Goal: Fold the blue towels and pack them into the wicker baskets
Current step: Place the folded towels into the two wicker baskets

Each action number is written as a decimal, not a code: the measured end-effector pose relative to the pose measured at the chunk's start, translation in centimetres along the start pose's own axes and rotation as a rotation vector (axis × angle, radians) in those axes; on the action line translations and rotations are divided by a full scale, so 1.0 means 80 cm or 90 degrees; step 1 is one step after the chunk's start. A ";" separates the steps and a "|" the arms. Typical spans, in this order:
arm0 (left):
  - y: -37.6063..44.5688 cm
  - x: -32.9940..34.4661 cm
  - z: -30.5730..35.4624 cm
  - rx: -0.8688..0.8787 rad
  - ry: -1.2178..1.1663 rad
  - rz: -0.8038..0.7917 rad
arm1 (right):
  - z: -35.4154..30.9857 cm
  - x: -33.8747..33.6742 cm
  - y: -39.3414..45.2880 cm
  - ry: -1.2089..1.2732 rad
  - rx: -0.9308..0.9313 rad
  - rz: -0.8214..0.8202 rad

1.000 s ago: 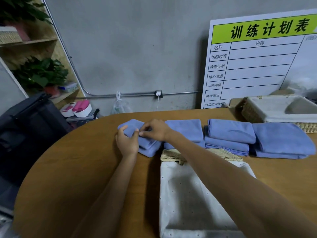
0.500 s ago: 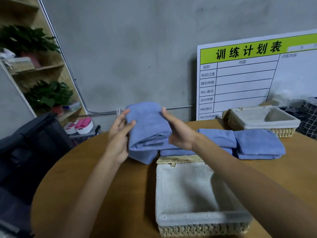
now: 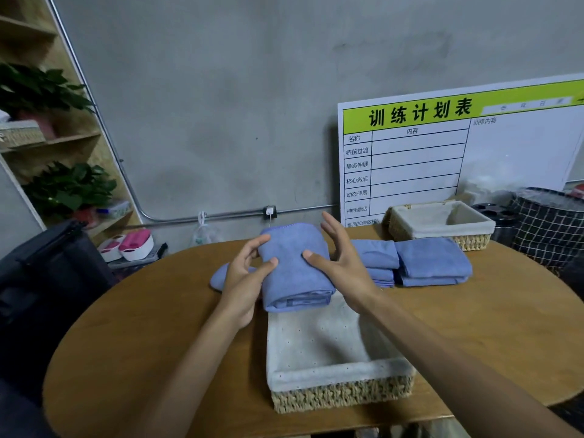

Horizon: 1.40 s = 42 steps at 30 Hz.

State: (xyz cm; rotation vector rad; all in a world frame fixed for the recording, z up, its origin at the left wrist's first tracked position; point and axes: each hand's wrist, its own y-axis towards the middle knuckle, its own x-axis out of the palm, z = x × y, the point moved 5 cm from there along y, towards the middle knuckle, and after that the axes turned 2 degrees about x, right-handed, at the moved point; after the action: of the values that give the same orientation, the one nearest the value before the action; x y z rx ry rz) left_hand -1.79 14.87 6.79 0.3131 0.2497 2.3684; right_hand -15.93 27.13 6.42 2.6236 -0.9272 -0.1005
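Note:
A folded blue towel hangs in the air over the far end of the near wicker basket, which has a white cloth lining and nothing inside. My left hand pinches the towel's left side, thumb in front and fingers behind. On the towel's right side, my right hand holds it the same way, its fingers pointing up. Another blue towel lies on the table behind my left hand. More folded towels are stacked to the right. A second lined wicker basket stands behind that stack.
The round wooden table carries everything. A white and green planning board leans on the wall at the back right. A checked bag stands at the far right. To the left are a dark bag and a shelf with plants.
Both hands lifted the folded towel off the table at the left. They have since brought it right and down over the near basket's far end. The head has tilted up.

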 end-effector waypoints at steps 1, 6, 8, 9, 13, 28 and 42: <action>-0.001 0.002 0.001 0.004 -0.001 0.000 | -0.004 0.000 -0.001 -0.016 -0.028 -0.004; -0.013 0.009 -0.008 -0.014 -0.005 -0.044 | -0.004 -0.005 -0.004 -0.071 -0.072 -0.012; -0.023 0.014 -0.009 -0.008 0.044 -0.083 | -0.002 -0.008 -0.008 -0.096 -0.061 -0.011; -0.028 0.014 -0.009 0.001 0.071 -0.098 | 0.000 -0.009 -0.012 -0.112 -0.058 -0.016; -0.051 0.005 -0.020 0.017 0.148 -0.150 | 0.014 -0.012 -0.044 -0.191 -0.047 -0.061; -0.090 0.011 -0.035 0.042 0.687 -0.325 | 0.047 -0.004 -0.085 -0.464 0.005 -0.218; -0.092 -0.017 -0.055 -0.058 0.855 -0.483 | 0.060 -0.014 -0.079 -0.663 -0.030 -0.373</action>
State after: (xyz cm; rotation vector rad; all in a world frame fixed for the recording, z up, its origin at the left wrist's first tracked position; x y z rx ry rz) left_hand 2.58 18.84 0.44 -1.2437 0.7010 1.4684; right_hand -13.93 30.96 -0.40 2.6298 -0.3186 -1.6997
